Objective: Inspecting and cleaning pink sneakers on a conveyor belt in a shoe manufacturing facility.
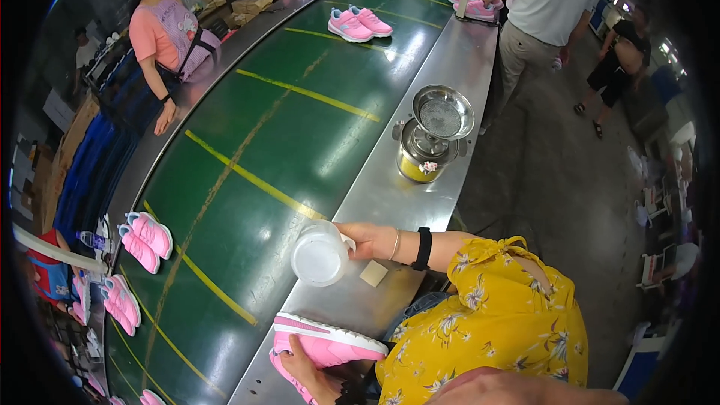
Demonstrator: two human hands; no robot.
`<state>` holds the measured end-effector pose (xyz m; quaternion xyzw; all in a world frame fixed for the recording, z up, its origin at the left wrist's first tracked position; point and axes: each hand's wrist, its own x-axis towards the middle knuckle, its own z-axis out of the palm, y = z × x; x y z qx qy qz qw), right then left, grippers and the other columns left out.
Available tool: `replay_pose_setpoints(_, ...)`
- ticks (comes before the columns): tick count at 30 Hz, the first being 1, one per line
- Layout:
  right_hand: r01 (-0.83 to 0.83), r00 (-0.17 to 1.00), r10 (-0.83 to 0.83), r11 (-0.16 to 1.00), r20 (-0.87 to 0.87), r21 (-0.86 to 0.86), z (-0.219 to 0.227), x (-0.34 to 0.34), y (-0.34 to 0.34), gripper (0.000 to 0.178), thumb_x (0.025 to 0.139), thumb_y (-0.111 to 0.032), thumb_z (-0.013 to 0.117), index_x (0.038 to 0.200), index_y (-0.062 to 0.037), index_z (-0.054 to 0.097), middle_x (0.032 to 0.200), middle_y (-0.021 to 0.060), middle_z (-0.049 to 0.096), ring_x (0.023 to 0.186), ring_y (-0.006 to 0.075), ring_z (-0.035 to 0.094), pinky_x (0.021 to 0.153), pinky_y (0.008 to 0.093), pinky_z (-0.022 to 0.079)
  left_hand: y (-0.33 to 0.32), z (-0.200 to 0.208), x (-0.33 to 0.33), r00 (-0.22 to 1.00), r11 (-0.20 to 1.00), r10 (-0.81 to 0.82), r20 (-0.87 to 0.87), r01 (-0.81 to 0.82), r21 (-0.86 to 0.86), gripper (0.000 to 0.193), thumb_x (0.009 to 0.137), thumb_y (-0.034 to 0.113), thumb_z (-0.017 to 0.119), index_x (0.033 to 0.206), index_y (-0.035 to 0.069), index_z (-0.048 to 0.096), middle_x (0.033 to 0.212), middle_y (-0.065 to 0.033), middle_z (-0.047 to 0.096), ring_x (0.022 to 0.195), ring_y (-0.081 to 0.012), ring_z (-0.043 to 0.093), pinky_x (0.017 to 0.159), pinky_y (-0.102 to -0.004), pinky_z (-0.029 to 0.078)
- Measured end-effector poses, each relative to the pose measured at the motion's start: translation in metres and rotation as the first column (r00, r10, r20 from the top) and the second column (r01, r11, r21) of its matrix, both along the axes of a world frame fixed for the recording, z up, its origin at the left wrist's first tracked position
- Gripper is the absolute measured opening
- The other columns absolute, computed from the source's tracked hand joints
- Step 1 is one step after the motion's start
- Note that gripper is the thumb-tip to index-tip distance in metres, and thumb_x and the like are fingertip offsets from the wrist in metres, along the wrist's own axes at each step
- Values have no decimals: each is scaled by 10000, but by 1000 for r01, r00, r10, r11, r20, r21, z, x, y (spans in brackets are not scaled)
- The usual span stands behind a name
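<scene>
My right hand (361,240) is closed on the side of a translucent white plastic jug (318,256), held where the metal ledge meets the green belt. My left hand (301,369) grips a pink sneaker (330,351) lying on its side, its white sole edge facing up. Part of the sneaker is hidden by my hand, and its far end rests near my yellow floral clothing. A small beige square pad (373,273) lies on the ledge just beside the jug.
The green conveyor belt (247,210) has yellow cross lines. Pink sneaker pairs (358,24) ride on it, with more pink shoes (148,241) at the left. On the steel ledge (431,60) stands a metal pot (427,150) topped by a steel bowl (444,114). Co-workers stand around the belt.
</scene>
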<state>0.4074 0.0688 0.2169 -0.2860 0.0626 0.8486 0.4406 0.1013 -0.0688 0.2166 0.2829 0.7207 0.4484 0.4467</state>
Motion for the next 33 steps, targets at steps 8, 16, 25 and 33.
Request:
replay_pose_setpoints(8, -38, 996, 42, 998, -80, 48, -5, 0, -1, 273, 930, -257, 683, 1113, -66, 614, 1038, 58, 693, 888, 167, 701, 786, 340, 619, 2, 4, 8, 1000, 1000, -13, 9, 12, 21, 276, 936, 183, 653, 959, -87, 597, 966, -144, 666, 805, -184, 634, 702, -321, 533)
replay_pose_setpoints(16, 2, 999, 3, 995, -49, 98, -11, 19, -1, 257, 949, -217, 656, 1110, -19, 621, 1020, 89, 698, 884, 171, 696, 821, 345, 601, 2, -1, 10, 997, 1000, -29, 67, 29, -6, 291, 895, 139, 707, 1037, -81, 580, 999, -156, 666, 825, -203, 651, 717, -334, 553)
replay_pose_setpoints(25, -266, 54, -650, 722, 758, 639, 90, 69, -20, 339, 805, -208, 803, 1050, -31, 648, 909, 109, 716, 819, 200, 707, 716, 328, 567, -1, 15, 25, 991, 997, -9, 132, -1, 74, 273, 872, 93, 723, 1028, -78, 579, 994, -159, 666, 834, -211, 656, 716, -335, 557)
replay_pose_setpoints(33, -662, -380, -844, 534, 378, 526, 72, 119, -16, 320, 804, -189, 770, 1048, -45, 619, 932, 107, 691, 827, 268, 698, 736, 334, 574, 4, 10, 30, 992, 998, -26, 124, 18, 62, 289, 868, 100, 728, 1035, -77, 574, 1012, -167, 661, 849, -221, 660, 744, -335, 562)
